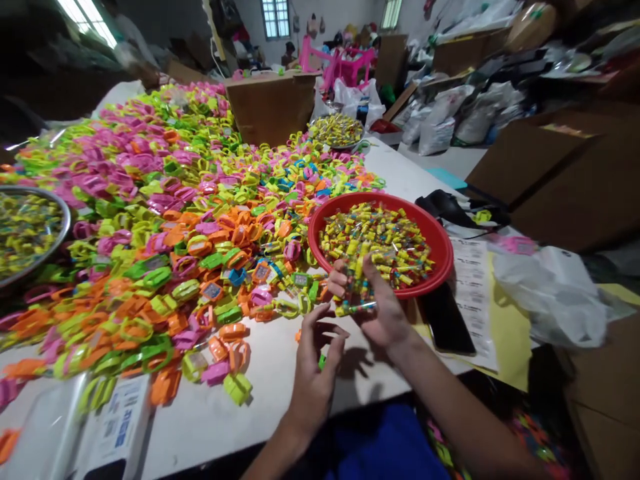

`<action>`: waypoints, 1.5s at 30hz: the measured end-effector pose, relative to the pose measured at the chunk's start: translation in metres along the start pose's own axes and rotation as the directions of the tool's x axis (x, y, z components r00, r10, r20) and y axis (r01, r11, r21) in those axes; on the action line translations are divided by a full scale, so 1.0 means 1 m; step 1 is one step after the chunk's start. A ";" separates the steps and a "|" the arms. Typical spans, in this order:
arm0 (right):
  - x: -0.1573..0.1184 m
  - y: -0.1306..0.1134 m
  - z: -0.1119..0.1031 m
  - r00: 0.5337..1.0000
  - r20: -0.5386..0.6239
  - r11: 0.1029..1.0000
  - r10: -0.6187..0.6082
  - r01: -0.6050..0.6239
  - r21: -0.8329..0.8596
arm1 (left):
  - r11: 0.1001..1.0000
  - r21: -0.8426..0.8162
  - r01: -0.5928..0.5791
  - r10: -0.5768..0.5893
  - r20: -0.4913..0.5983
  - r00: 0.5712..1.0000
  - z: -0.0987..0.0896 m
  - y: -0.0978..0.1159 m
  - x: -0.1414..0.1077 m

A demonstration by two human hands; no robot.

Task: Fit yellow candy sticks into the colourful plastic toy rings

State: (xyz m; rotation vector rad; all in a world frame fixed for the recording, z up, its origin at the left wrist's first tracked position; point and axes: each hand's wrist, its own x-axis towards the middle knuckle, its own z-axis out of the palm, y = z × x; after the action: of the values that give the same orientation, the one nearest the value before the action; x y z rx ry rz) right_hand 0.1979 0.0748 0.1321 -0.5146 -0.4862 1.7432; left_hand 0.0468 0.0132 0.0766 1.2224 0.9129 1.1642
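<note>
Because the right hand (pixel 380 310) is pinching a clear packet of yellow candy (pixel 355 305) beside the red basin (pixel 375 198), a slack grip is risking a drop into the plastic toy rings (pixel 165 267), while the left hand (pixel 313 377) is hovering, fingers open, over the worktop (pixel 215 433).

Packet (pixel 355 305): clear plastic, small yellow and red pieces inside
Right hand (pixel 383 313): pinching the packet
Left hand (pixel 314 367): empty, fingers half-curled

Plastic packet (pixel 356 295) in right hand (pixel 384 319)
</note>
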 end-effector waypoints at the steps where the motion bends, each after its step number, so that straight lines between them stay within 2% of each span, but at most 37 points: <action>1: -0.004 0.011 0.001 1.000 0.010 1.000 0.018 -0.018 0.005 | 0.998 -0.049 0.029 -0.031 -0.040 0.999 0.006 0.002 0.001; 5: -0.014 0.035 -0.004 1.000 0.014 0.999 0.015 -0.014 -0.036 | 0.981 -0.168 0.102 -0.126 -0.136 0.983 0.016 0.002 -0.001; 8: -0.018 0.041 -0.007 1.000 -0.016 0.997 -0.013 0.012 -0.080 | 0.981 -0.147 0.129 -0.151 -0.155 0.976 0.013 0.003 -0.002; 11: -0.020 0.046 -0.012 0.993 -0.095 0.993 -0.063 0.053 -0.109 | 0.979 -0.155 0.136 -0.164 -0.185 0.969 0.007 0.003 0.001; 18: -0.019 0.062 -0.026 0.944 -0.307 0.982 -0.125 0.073 -0.176 | 0.908 -0.291 0.302 -0.333 -0.062 0.941 -0.003 -0.016 0.008; 21: -0.020 0.064 -0.032 0.935 -0.336 0.973 -0.117 0.039 -0.229 | 0.872 -0.338 0.353 -0.391 -0.048 0.919 -0.006 -0.022 0.011; 24: -0.021 0.064 -0.039 0.941 -0.338 0.969 -0.034 -0.051 -0.241 | 0.847 -0.344 0.404 -0.429 0.004 0.903 -0.009 -0.023 0.014; 27: -0.019 0.065 -0.043 0.935 -0.354 0.959 -0.012 -0.089 -0.268 | 0.842 -0.354 0.407 -0.432 0.011 0.902 -0.008 -0.026 0.017; 29: -0.016 0.068 -0.042 0.925 -0.373 0.943 -0.070 -0.061 -0.328 | 0.864 -0.348 0.363 -0.409 -0.067 0.910 -0.009 -0.030 0.019; 31: -0.012 0.071 -0.041 0.893 -0.422 0.919 -0.157 -0.023 -0.392 | 0.900 -0.301 0.315 -0.372 -0.154 0.915 -0.015 -0.034 0.021; 33: -0.012 0.072 -0.041 0.849 -0.485 0.903 -0.210 -0.022 -0.430 | 0.942 -0.180 0.284 -0.314 -0.172 0.933 -0.029 -0.034 0.026; 34: -0.013 0.070 -0.043 0.840 -0.504 0.895 -0.200 -0.052 -0.442 | 0.961 -0.085 0.262 -0.272 -0.143 0.952 -0.039 -0.031 0.029; 35: -0.014 0.067 -0.045 0.849 -0.503 0.887 -0.161 -0.099 -0.451 | 0.974 0.033 0.225 -0.222 -0.082 0.972 -0.050 -0.027 0.032; 37: -0.019 0.057 -0.050 0.906 -0.424 0.861 0.014 -0.226 -0.455 | 0.954 0.290 0.073 -0.106 0.098 0.990 -0.074 -0.014 0.038; 39: -0.022 0.045 -0.054 0.925 -0.287 0.815 0.247 -0.359 -0.456 | 0.869 0.480 -0.120 -0.033 0.298 0.954 -0.094 -0.001 0.042; 42: -0.021 0.035 -0.054 0.869 -0.133 0.725 0.477 -0.474 -0.499 | 0.727 0.611 -0.312 -0.036 0.488 0.872 -0.108 0.012 0.044; 44: -0.019 0.036 -0.051 0.839 -0.082 0.671 0.539 -0.486 -0.560 | 0.669 0.643 -0.372 -0.062 0.548 0.834 -0.107 0.015 0.045; 45: -0.018 0.039 -0.050 0.838 -0.064 0.663 0.542 -0.473 -0.580 | 0.660 0.644 -0.387 -0.062 0.560 0.826 -0.106 0.016 0.045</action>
State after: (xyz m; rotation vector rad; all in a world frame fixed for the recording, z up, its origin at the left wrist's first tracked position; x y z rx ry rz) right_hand 0.1998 0.0511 0.0711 -1.0730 -1.0556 2.1668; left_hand -0.0488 0.0790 0.0794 2.2224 0.8499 0.4718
